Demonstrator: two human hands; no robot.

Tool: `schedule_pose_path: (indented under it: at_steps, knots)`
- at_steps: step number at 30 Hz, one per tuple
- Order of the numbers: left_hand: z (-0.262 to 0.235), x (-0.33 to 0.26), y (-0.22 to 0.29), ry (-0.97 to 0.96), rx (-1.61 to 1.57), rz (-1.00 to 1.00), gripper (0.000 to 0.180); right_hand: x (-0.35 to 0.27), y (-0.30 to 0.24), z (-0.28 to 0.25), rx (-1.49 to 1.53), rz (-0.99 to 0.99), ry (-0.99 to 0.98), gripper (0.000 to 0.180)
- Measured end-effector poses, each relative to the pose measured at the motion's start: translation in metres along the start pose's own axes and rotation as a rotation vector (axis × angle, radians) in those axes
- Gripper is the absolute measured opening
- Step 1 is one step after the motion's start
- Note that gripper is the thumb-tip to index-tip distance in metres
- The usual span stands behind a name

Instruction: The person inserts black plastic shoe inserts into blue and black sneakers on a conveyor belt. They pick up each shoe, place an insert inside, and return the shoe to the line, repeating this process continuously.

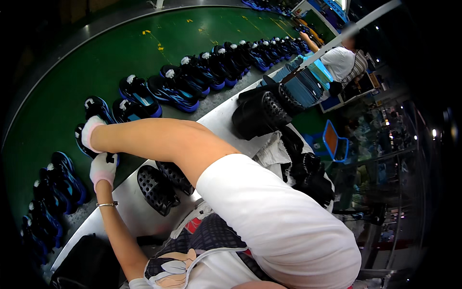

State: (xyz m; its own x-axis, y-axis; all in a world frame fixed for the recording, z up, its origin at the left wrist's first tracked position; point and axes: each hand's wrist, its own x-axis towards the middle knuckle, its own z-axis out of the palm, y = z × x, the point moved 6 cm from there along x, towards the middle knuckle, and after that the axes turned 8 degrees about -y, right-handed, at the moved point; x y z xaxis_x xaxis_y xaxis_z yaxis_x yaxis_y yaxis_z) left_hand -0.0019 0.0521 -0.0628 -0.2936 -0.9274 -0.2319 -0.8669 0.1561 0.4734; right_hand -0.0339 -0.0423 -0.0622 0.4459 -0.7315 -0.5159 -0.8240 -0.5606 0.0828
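Both hands wear whitish gloves with pink cuffs and meet at one dark shoe with blue trim, over the green surface's near edge. My right hand, its arm stretched across from the right, closes over the shoe's upper and hides much of it. Just below, my left hand grips the shoe's near end, fingers curled. Similar black-and-blue shoes with white stuffing stand in a row running to the far right. More of these shoes line up at the left.
A metal ledge runs between me and the green surface. On it lie black perforated shoe moulds, black perforated blocks and a white cloth. Farther right are a stack of blue-grey sheets, an orange-and-blue stool and another person.
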Motion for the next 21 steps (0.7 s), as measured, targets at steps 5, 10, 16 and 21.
schedule_pose_path:
  at_steps: [5, 10, 16, 21]
  knots:
    - [0.012, -0.006, 0.008, -0.063, 0.098, 0.145, 0.033, -0.003, -0.007, 0.003, 0.036, 0.027, -0.023, 0.029]
    - [0.019, -0.011, 0.01, -0.082, -0.024, 0.108, 0.033, -0.006, -0.013, -0.007, 0.065, 0.026, -0.044, 0.032]
    - [0.027, 0.003, -0.004, -0.118, -0.057, 0.033, 0.032, -0.02, -0.011, -0.006, -0.016, -0.094, 0.087, 0.035]
    - [0.017, -0.008, 0.015, -0.008, 0.068, 0.067, 0.029, -0.035, -0.013, -0.016, 0.018, -0.101, 0.025, 0.037]
